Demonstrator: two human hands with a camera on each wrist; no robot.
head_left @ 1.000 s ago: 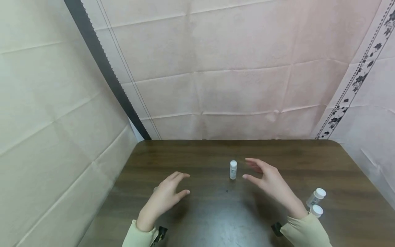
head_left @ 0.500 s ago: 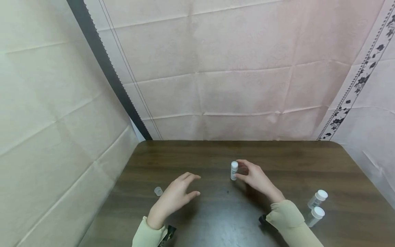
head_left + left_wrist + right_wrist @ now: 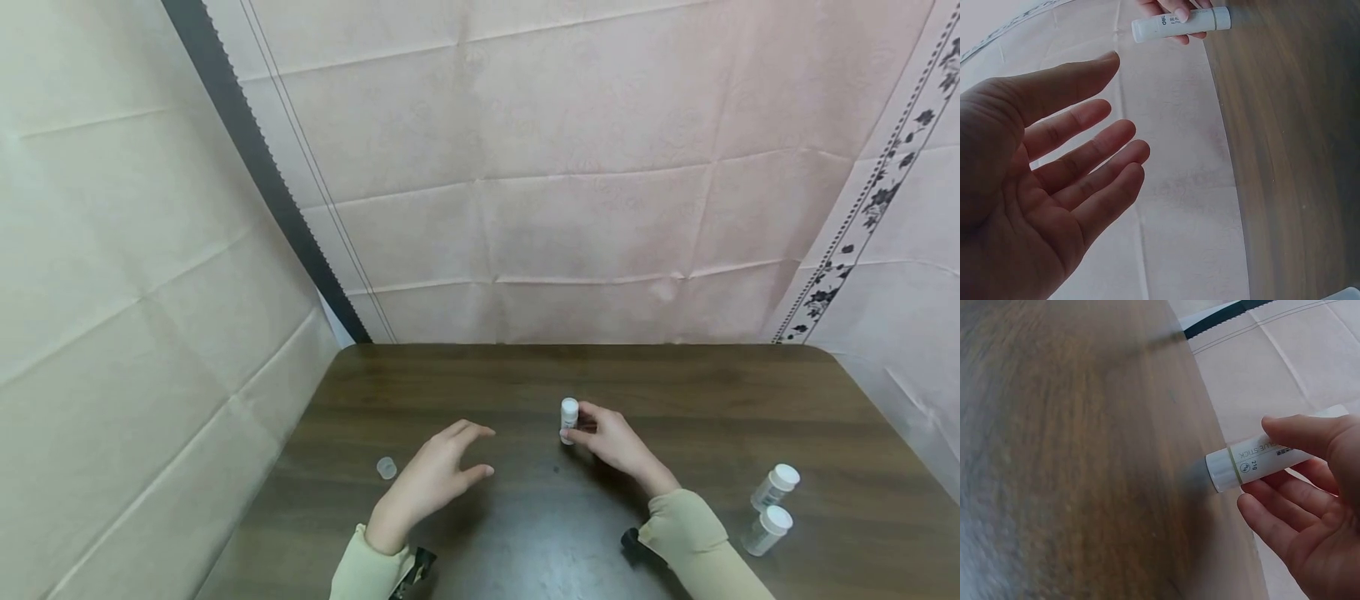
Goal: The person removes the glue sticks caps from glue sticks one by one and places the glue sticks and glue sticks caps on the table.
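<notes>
A white glue stick [image 3: 569, 414], with "GLUE STICK" and "21g" printed on it in the right wrist view, stands upright near the middle of the table. My right hand [image 3: 617, 442] grips it from the right side, thumb in front and fingers behind. Whether its base is off the table cannot be told. My left hand [image 3: 432, 477] hovers to the left, fingers spread and relaxed, thumb apart, with nothing in it. In the left wrist view its palm [image 3: 1029, 206] faces the glue stick [image 3: 1179, 25], which is some distance away.
Two clear bottles with white caps, a rear bottle [image 3: 775, 487] and a front bottle [image 3: 767, 531], stand close together at the right. A small translucent cup-like piece [image 3: 386, 467] lies left of my left hand. Pale cloth [image 3: 585, 225] hangs behind the brown table [image 3: 465, 375].
My right hand has moved left to the glue stick and taken hold of it. My left hand has shifted slightly right, uncovering the small translucent piece.
</notes>
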